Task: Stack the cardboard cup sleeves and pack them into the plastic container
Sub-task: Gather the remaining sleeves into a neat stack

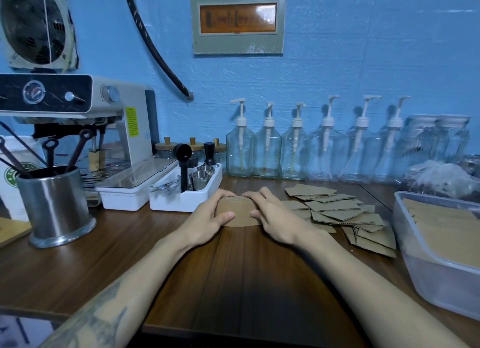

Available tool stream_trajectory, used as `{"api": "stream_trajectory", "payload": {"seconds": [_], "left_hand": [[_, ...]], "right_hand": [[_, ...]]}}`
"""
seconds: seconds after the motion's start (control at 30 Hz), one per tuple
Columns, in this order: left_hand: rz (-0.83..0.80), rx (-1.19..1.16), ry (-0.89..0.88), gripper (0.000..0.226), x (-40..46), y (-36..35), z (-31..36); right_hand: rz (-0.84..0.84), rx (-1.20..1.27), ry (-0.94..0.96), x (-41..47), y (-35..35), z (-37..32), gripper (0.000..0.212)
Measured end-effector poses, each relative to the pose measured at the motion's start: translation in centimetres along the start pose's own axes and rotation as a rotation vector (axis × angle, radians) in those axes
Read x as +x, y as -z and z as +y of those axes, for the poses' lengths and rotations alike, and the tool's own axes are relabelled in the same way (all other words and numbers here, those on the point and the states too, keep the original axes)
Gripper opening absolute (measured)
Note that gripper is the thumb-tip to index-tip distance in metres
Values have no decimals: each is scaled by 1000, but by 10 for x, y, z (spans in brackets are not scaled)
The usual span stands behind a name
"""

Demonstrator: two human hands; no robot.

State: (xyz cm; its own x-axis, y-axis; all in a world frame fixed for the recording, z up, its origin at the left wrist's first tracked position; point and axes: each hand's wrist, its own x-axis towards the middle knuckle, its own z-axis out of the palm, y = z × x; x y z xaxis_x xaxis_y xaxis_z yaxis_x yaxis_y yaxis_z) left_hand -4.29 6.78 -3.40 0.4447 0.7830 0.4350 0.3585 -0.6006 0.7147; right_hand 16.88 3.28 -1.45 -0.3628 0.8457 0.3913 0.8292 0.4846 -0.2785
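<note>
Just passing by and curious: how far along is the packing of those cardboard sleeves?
Partly done. The plastic container at the right already holds sleeves. In hand: the left hand and right hand grip a small stack of sleeves on the table. Left: the loose sleeves scattered beside it, not yet stacked or packed.

Single head-worn wide-angle view, looking forward and down, close over wooden counter [78, 264], facing blue wall [337, 61]

Dark wood worktop [233, 269], small sleeve stack [240, 213] at centre, loose sleeves [337, 212] scattered right, plastic container [426, 269] far right, white tray [181, 199], steel canister [55, 204] left, pump bottles [293, 150] along the back
</note>
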Motion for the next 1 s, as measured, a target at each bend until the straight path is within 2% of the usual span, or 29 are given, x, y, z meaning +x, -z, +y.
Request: {"api": "stream_trajectory", "payload": {"seconds": [0.17, 0.33, 0.53, 0.73, 0.87, 1.0], "left_hand": [[6, 16, 3, 31, 0, 1, 0], [20, 4, 57, 30, 1, 2, -2], [17, 9, 74, 30, 2, 2, -2], [18, -5, 76, 29, 2, 2, -2], [14, -13, 70, 30, 2, 2, -2], [17, -12, 61, 30, 2, 1, -2]], "right_hand": [[-2, 8, -20, -2, 14, 5, 44], [44, -107, -157, -7, 37, 41, 42], [-62, -234, -284, -8, 32, 67, 43], [-178, -165, -383, -5, 29, 68, 47], [-170, -70, -431, -3, 31, 67, 54], [-67, 19, -433, -3, 39, 67, 70]]}}
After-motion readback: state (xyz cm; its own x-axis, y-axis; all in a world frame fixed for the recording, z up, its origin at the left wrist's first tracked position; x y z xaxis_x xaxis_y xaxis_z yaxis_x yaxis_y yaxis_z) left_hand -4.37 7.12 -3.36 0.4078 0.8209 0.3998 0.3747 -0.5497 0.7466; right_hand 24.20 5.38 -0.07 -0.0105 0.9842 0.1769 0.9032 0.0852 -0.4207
